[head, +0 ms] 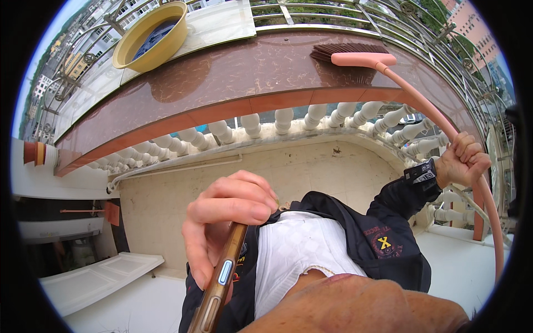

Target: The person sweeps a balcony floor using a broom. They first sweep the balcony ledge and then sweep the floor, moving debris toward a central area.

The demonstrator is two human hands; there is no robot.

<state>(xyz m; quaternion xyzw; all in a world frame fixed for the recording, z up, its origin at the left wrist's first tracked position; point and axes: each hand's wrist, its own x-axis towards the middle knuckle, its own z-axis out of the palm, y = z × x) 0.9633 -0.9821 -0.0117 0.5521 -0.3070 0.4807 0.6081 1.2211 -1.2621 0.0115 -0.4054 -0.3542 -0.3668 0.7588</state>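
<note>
My left hand [225, 212] is close to the camera, its fingers around a smartphone [222, 270] in a brown translucent case, seen edge-on with its side buttons showing. Out to the right, my right hand [465, 160] grips the pink handle [435, 112] of a broom in a closed fist. The broom's pink head [362, 59] is at the polished red-brown stone top [250, 66] of a balcony parapet. Its dark brown bristles [345, 49] point towards the outer railing. A dark device bearing writing [420, 172] is strapped to my right wrist.
A yellow plastic basin [183, 37] holding dark cloth in liquid stands on a pale slab [220, 27] at the upper left. Metal railings [333, 16] border the outer side. White balusters [284, 120] stand under the parapet. At the lower left is a white panelled door [104, 279].
</note>
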